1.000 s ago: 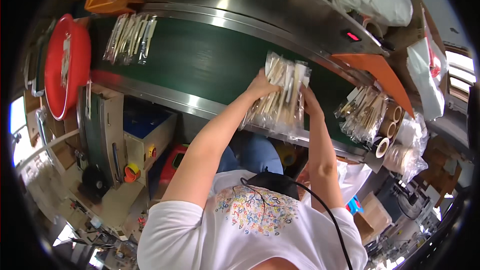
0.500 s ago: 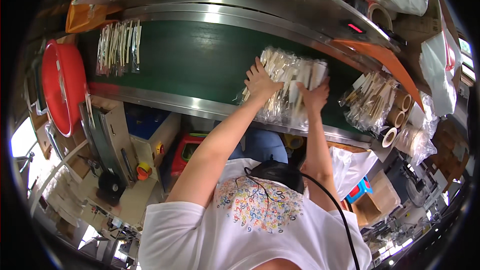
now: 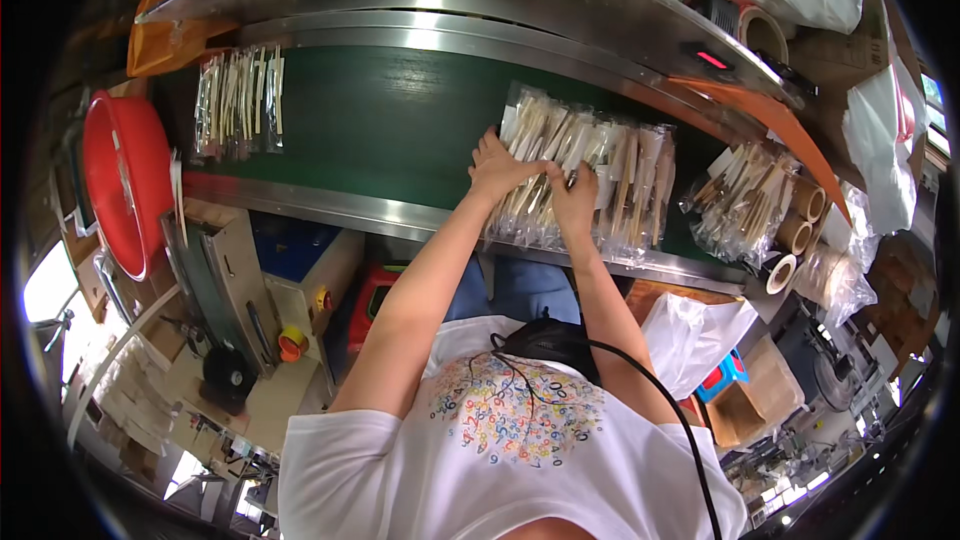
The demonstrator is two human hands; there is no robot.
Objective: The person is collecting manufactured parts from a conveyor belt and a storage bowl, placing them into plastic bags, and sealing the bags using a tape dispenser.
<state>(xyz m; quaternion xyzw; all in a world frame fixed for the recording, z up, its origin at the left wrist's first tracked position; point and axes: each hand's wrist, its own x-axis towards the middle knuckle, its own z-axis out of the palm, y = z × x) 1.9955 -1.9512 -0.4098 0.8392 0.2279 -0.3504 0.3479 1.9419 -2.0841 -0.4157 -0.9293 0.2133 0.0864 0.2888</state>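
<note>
Since a second ago the smaller batch of packets (image 3: pixel 238 100) has travelled left along the green belt (image 3: pixel 390 130) — and our hands have settled on the big sheet of clear packets (image 3: pixel 590 175). We press our left hand (image 3: pixel 500 172) flat on its near-left part, fingers spread; our right hand (image 3: pixel 574 195) lies just beside it, fingers curled on the packets, pinch unclear. Each packet's long axis runs near to far, the row stretching right from both grips — right hand nearer the bulk.

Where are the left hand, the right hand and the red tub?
left hand (image 3: pixel 500 172), head view, on the back of the hand.
right hand (image 3: pixel 573 198), head view, on the back of the hand.
red tub (image 3: pixel 125 175), head view, on its inner wall.
</note>
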